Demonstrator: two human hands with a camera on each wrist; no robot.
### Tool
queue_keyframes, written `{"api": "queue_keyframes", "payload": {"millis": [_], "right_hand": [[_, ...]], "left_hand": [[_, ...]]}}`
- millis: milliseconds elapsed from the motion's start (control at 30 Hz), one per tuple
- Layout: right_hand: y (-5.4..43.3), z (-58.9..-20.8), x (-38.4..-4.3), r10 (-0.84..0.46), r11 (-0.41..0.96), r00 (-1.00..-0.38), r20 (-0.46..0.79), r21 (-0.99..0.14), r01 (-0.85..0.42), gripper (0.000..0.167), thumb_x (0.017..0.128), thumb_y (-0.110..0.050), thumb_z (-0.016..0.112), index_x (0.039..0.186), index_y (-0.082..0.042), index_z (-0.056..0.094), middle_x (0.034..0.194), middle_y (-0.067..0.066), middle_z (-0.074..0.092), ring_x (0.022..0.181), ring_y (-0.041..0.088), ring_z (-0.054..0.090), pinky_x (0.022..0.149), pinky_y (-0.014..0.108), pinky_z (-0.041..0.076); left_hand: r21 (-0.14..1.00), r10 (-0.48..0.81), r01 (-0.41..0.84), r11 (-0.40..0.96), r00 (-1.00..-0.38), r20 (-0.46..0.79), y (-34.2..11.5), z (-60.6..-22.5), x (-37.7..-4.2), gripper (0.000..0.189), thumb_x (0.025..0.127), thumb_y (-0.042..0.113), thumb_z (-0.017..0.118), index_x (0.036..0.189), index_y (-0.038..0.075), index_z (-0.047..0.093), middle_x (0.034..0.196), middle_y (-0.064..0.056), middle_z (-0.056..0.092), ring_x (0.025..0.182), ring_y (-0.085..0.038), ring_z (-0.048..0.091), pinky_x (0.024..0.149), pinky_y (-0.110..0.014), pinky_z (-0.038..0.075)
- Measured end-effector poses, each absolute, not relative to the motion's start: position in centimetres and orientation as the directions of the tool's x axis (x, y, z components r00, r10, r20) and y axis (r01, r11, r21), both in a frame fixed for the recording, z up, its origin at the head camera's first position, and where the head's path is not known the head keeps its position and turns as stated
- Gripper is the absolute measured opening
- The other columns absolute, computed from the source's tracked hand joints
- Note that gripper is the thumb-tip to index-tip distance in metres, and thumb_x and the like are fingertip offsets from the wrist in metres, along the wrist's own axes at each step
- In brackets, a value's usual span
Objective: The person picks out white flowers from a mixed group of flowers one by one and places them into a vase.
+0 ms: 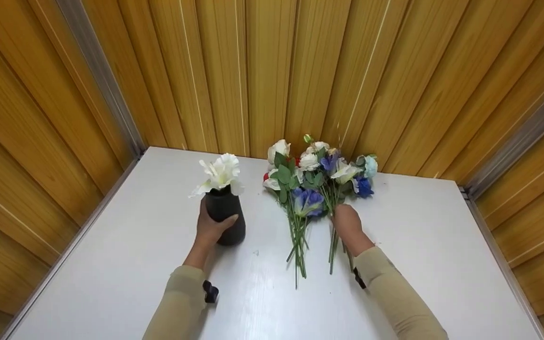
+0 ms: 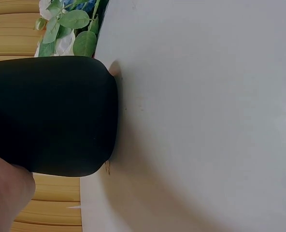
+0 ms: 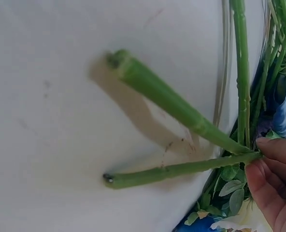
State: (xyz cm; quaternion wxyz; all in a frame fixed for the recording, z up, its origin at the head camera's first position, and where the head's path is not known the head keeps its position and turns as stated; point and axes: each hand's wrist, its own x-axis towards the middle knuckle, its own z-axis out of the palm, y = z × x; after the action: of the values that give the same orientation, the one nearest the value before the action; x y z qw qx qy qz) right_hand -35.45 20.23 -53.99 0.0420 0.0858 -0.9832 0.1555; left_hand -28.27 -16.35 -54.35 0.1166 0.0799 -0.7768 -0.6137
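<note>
A dark vase (image 1: 230,226) stands upright on the white table, with a white ruffled flower (image 1: 222,174) in its mouth. My left hand (image 1: 212,228) grips the vase's side, thumb across its front; the left wrist view shows the vase's base (image 2: 80,116) close up. To the right, artificial flowers lie in a loose bunch, among them a purple flower (image 1: 307,202). My right hand (image 1: 349,223) is at the bunch's right side. In the right wrist view its thumb and fingers pinch green stems (image 3: 181,169), whose cut ends point away from the hand. The blossoms on those stems cannot be told apart.
White roses (image 1: 309,161), a dark blue flower (image 1: 363,187) and a pale blue flower (image 1: 370,166) lie near the table's back edge. Bare stems (image 1: 297,250) stretch toward the front. Wood-patterned panels (image 1: 267,71) rise behind and beside the white table (image 1: 125,264).
</note>
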Motion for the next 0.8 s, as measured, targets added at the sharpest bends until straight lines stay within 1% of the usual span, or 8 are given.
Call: {"api": "queue_keyframes", "payload": {"millis": [167, 267, 433, 633, 800], "right_hand": [[19.9, -54.1, -35.9, -0.142, 0.949, -0.986, 0.084, -0.271, -0.160, 0.015, 0.094, -0.006, 0.064, 0.086, 0.005, 0.070, 0.085, 0.024, 0.070, 0.081, 0.039, 0.069, 0.073, 0.049, 0.059], [19.2, -52.5, -35.0, -0.126, 0.954, -0.991, 0.044, -0.269, -0.133, 0.015, 0.094, 0.001, 0.059, 0.086, 0.009, 0.069, 0.087, 0.027, 0.070, 0.084, 0.042, 0.069, 0.077, 0.052, 0.060], [19.0, -51.6, -34.5, -0.117, 0.953, -0.992, 0.052, -0.277, -0.127, 0.020, 0.096, 0.004, 0.053, 0.085, 0.009, 0.070, 0.086, 0.028, 0.070, 0.082, 0.042, 0.069, 0.075, 0.051, 0.059], [19.5, -51.3, -34.6, -0.109, 0.938, -0.993, 0.051, -0.325, -0.119, 0.021, 0.097, 0.001, 0.053, 0.084, 0.007, 0.068, 0.087, 0.027, 0.070, 0.082, 0.041, 0.068, 0.074, 0.052, 0.058], [20.0, -51.0, -34.2, -0.134, 0.926, -0.982, 0.132, -0.337, -0.172, 0.019, 0.097, -0.002, 0.057, 0.083, 0.006, 0.067, 0.085, 0.027, 0.070, 0.082, 0.044, 0.068, 0.074, 0.055, 0.057]], "left_hand": [[0.971, -0.275, 0.016, 0.239, -0.958, 0.083, -16.4, -54.4, -28.3, 0.103, 0.077, 0.019, 0.083, 0.159, 0.003, 0.022, 0.158, -0.028, 0.039, 0.149, -0.046, 0.037, 0.126, -0.059, 0.030], [0.969, -0.276, 0.021, 0.247, -0.957, 0.091, -16.4, -54.4, -28.3, 0.103, 0.077, 0.019, 0.083, 0.158, 0.002, 0.022, 0.158, -0.028, 0.039, 0.149, -0.046, 0.037, 0.126, -0.059, 0.030], [0.968, -0.272, 0.017, 0.249, -0.958, 0.087, -16.4, -54.5, -28.2, 0.104, 0.077, 0.020, 0.083, 0.159, 0.002, 0.021, 0.159, -0.029, 0.038, 0.150, -0.046, 0.036, 0.126, -0.059, 0.030], [0.973, -0.265, 0.008, 0.232, -0.962, 0.071, -16.4, -54.4, -28.2, 0.105, 0.078, 0.020, 0.083, 0.160, 0.003, 0.020, 0.160, -0.027, 0.036, 0.150, -0.045, 0.035, 0.126, -0.059, 0.028], [0.977, -0.255, -0.004, 0.215, -0.965, 0.053, -16.4, -54.4, -28.2, 0.106, 0.079, 0.021, 0.083, 0.161, 0.005, 0.017, 0.162, -0.026, 0.034, 0.152, -0.045, 0.032, 0.127, -0.059, 0.027]]}}
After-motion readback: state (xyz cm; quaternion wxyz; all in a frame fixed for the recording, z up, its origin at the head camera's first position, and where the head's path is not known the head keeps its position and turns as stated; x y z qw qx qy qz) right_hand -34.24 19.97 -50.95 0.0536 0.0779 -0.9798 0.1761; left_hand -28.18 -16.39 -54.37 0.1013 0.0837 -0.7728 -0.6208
